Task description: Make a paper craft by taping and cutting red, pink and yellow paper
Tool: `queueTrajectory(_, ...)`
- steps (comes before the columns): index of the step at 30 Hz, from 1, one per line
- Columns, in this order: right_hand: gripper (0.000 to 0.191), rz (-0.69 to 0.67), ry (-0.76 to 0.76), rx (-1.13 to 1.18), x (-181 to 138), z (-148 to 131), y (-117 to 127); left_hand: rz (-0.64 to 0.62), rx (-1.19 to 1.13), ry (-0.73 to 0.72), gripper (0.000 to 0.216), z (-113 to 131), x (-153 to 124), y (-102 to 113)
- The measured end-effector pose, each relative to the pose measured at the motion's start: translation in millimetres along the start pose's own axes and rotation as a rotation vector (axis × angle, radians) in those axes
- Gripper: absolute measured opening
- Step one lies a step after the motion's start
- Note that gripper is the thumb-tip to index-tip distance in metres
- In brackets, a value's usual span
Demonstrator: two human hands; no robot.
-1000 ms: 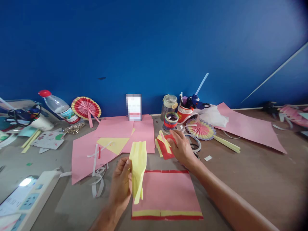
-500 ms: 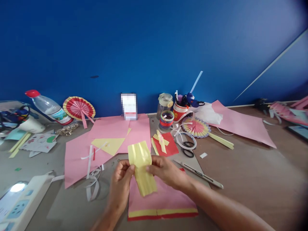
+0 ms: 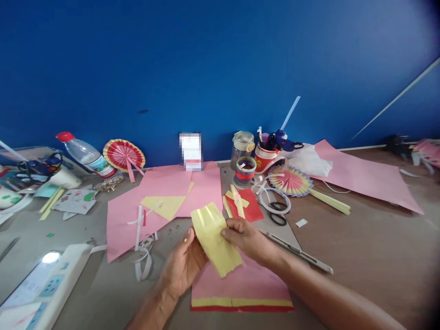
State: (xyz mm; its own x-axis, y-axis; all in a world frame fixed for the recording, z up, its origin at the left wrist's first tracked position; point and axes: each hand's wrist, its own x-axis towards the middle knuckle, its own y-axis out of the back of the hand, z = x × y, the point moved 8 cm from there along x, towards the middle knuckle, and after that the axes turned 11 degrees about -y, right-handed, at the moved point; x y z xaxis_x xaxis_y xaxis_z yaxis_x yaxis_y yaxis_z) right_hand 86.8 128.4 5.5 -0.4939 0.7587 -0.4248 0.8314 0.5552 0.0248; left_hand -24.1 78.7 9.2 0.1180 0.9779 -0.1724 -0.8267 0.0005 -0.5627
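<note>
A creased strip of yellow paper is pinched at its right edge between the thumb and fingers of my right hand. My left hand is open beside the strip's left edge, palm turned up and thumb apart. Its fingertips are partly hidden behind the paper, and a tiny yellow speck shows near the thumb tip. Below the strip lies a stack of pink paper with yellow and red edges along its front. A utility knife lies right of the stack, partly under my right forearm.
Pink sheets with white strips lie at left, beside a power strip. Black-handled scissors and a tape roll lie right of a red paper piece. A phone, jar and red cup stand along the blue wall.
My left thumb has let go of the yellow strip, and that hand has turned palm up. The strip is tilted more, held in my right hand. The view has shifted slightly left.
</note>
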Motion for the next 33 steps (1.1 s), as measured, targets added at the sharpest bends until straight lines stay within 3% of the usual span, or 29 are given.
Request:
queueTrajectory(4,0.02,0.175,0.024,-0.227,-1.6,-2.6,10.0,-0.013,-0.021,0.036,0.039,-4.4,-0.7,0.3)
queueTrajectory(9,0.012,0.108,0.045,-0.231,-7.1,-10.4,-0.4,0.039,-0.022,0.023,0.037,-6.4,0.7,3.7)
queueTrajectory(12,0.009,0.096,0.019,-0.269,-8.7,-10.5,-2.2,0.009,-0.002,0.038,0.034,-10.3,0.1,4.8)
queueTrajectory(16,0.014,-0.106,-0.009,-0.112,-7.8,-6.8,-6.2,-0.062,0.058,0.029,0.033,-8.7,-2.9,3.9)
queueTrajectory(19,0.029,-0.274,-0.05,0.111,-10.0,-9.0,-5.5,-0.024,0.071,-0.027,0.032,0.3,-2.8,6.0)
queueTrajectory(22,0.033,-0.167,0.001,0.146,-10.0,-20.9,11.9,0.151,0.192,-0.242,0.03,22.5,-1.4,21.0)
queueTrajectory(25,0.032,0.037,0.083,0.007,-9.5,-31.4,26.7,0.423,0.511,-0.517,0.031,49.8,-11.6,42.5)
queueTrajectory(27,0.03,0.103,0.067,-0.051,-7.5,-29.0,27.3,0.545,0.64,-0.606,0.03,58.1,-19.3,50.9)
queueTrajectory(30,0.028,0.127,0.051,-0.045,-4.8,-21.7,23.2,0.568,0.649,-0.6,0.028,57.7,-19.8,56.3)
queueTrajectory(33,0.028,0.121,0.037,0.001,-3.4,-15.2,23.3,0.459,0.601,-0.491,0.025,49.9,-9.3,53.4)
